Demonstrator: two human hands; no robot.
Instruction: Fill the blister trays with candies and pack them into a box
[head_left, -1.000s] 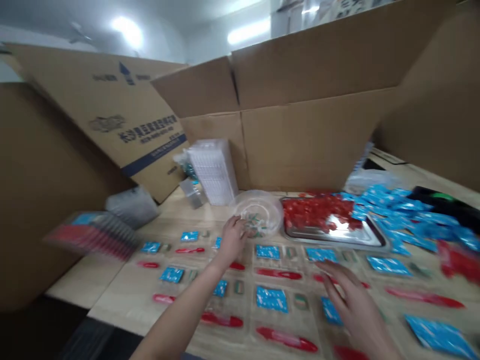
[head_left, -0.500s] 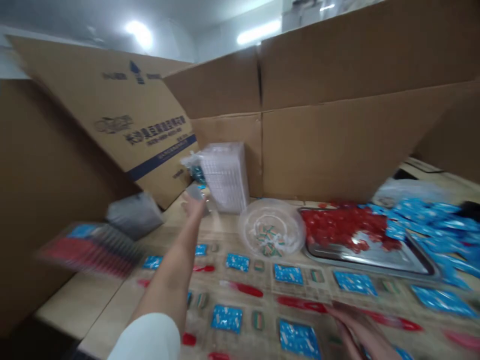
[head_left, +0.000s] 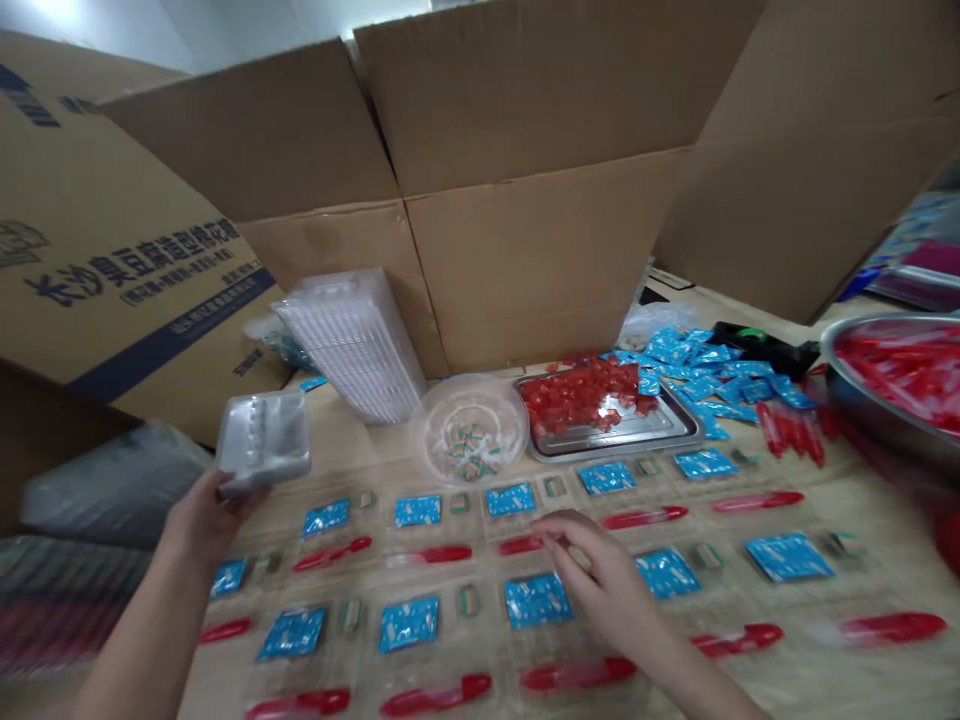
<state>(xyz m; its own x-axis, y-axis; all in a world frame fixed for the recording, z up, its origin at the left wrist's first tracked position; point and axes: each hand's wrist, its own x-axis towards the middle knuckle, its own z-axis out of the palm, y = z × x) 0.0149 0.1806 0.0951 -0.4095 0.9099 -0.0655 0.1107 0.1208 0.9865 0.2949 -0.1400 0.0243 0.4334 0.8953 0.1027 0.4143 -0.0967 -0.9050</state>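
Note:
My left hand (head_left: 206, 515) grips a clear plastic blister tray (head_left: 264, 435) by its near edge, held up at the left; whether it is one tray or several nested cannot be told. My right hand (head_left: 589, 565) is over the middle of the table, fingertips pinched together at the end of a red plastic piece (head_left: 517, 545). Anything between those fingertips is hidden. Rows of clear trays lie around both hands, with blue packets (head_left: 538, 600), small striped pieces (head_left: 468, 600) and red wrapped utensils (head_left: 577, 674) in them.
Behind stand a stack of clear trays (head_left: 360, 345), a round plastic tub (head_left: 427, 445) with striped pieces and a metal tray (head_left: 645, 440) of red pieces. Blue packets (head_left: 694, 370) are heaped beside a metal bowl (head_left: 829, 350). Cardboard walls (head_left: 540, 270) enclose the back.
The view has swung right. My left hand has come back from beside the tray stack with the clear tray in it. My right hand has moved farther in over the table.

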